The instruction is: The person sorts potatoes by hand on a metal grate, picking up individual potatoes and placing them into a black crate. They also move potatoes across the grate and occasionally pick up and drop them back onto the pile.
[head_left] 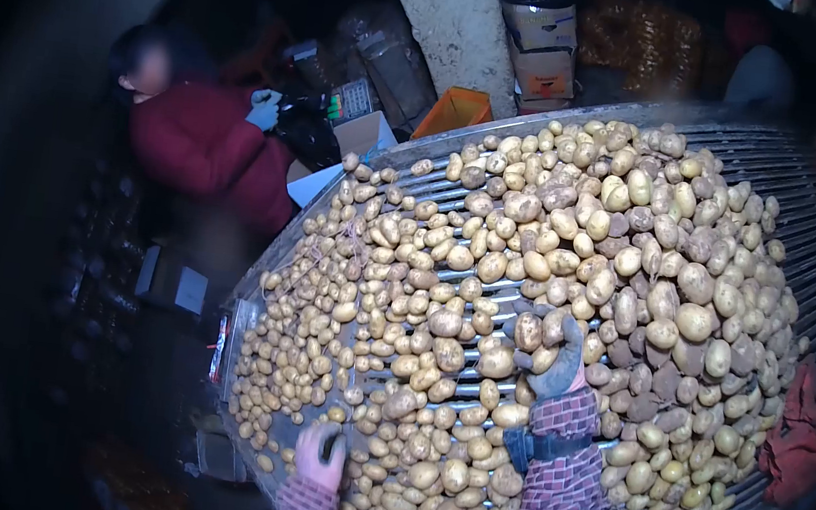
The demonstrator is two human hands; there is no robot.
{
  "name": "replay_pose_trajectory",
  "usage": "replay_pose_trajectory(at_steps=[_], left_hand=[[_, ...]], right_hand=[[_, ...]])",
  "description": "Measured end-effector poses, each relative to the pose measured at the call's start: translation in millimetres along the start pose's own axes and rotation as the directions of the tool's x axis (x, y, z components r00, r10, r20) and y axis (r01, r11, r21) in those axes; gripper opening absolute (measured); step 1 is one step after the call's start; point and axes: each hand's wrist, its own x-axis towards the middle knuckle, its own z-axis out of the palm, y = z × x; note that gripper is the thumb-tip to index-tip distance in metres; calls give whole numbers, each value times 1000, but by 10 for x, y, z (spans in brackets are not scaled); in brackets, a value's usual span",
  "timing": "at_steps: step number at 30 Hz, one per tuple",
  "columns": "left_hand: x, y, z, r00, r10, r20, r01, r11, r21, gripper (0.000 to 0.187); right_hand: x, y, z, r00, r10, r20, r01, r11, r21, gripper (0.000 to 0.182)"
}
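Potatoes (665,294) of mixed sizes, many soiled, lie heaped over a slatted metal sorting table (781,162). My right hand (565,362), in a pink glove with a dark grey palm, is cupped around a few potatoes (553,327) near the middle of the heap. A dark band circles that wrist over the patterned sleeve. Lower and to the left, my left hand (318,454) in a similar glove hovers over or rests on the table's near left part. Its fingers are loosely curled and apart, with no potato visible in them. Small potatoes (294,368) lie just beyond it.
Across the table at left, a person (205,141) in a dark red top and blue gloves handles a black bag (309,131). An orange crate (454,112) and stacked cardboard boxes (542,54) stand beyond the far edge. A red cloth (798,436) lies on the right rim.
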Motion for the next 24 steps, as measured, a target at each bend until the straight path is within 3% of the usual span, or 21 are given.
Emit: replay_pose_trajectory(at_steps=[1, 3, 4, 7, 8, 9, 11, 12, 13, 15, 17, 18, 20, 23, 24], left_hand=[[390, 97, 71, 998, 55, 3, -55, 998, -42, 23], [1145, 208, 340, 985, 170, 21, -170, 985, -23, 24], [1527, 329, 517, 955, 297, -16, -296, 955, 19, 25], [2569, 584, 1119, 897, 419, 138, -415, 908, -55, 35], [2838, 625, 1353, 886, 442, 137, -442, 896, -33, 41], [3046, 672, 1566, 874, 466, 136, -469, 883, -13, 47], [3263, 779, 1891, 869, 282, 407, -422, 851, 312, 58], [3302, 940, 1923, 855, 202, 478, -436, 779, 451, 65], [3267, 1069, 1919, 863, 200, 463, -442, 743, 502, 60], [3342, 1226, 1905, 849, 85, 522, -403, 742, 536, 49], [3394, 1143, 1959, 846, 91, 525, -409, 742, 531, 56], [3391, 1084, 1979, 851, 78, 519, -398, 740, 542, 56], [3356, 1011, 1907, 879, 22, 477, -303, 799, 520, 57], [3432, 790, 1762, 819, -19, 574, -224, 910, 349, 58], [3476, 826, 1740, 806, -83, 586, -203, 891, 406, 57]], right_hand=[[8, 6, 50, 1000, -21, 0, 21, 999, 25, 43], [66, 64, 37, 982, -70, 175, 58, 996, 74, 36], [76, 97, 27, 977, -83, 198, 59, 991, 121, 34], [150, 243, -158, 965, 3, 260, -73, 963, 258, 39], [68, 147, 37, 995, 16, 103, -30, 990, 134, 40], [78, 184, 40, 996, 15, 85, -28, 987, 156, 39], [145, 353, -30, 997, 25, 67, -39, 976, 214, 35], [198, 450, -139, 991, 55, 121, -73, 986, 148, 33], [212, 483, -145, 985, 61, 160, -73, 995, 69, 29], [241, 542, -150, 969, 72, 238, -53, 995, -88, 28], [169, 448, 51, 973, 175, 154, -141, 967, -211, 35], [186, 506, -26, 961, 225, 163, -176, 948, -267, 47], [150, 451, 37, 960, 215, 180, -155, 941, -300, 48], [106, 506, 39, 955, 233, 183, -174, 942, -287, 48], [100, 482, 67, 954, 253, 163, -194, 931, -309, 49]])
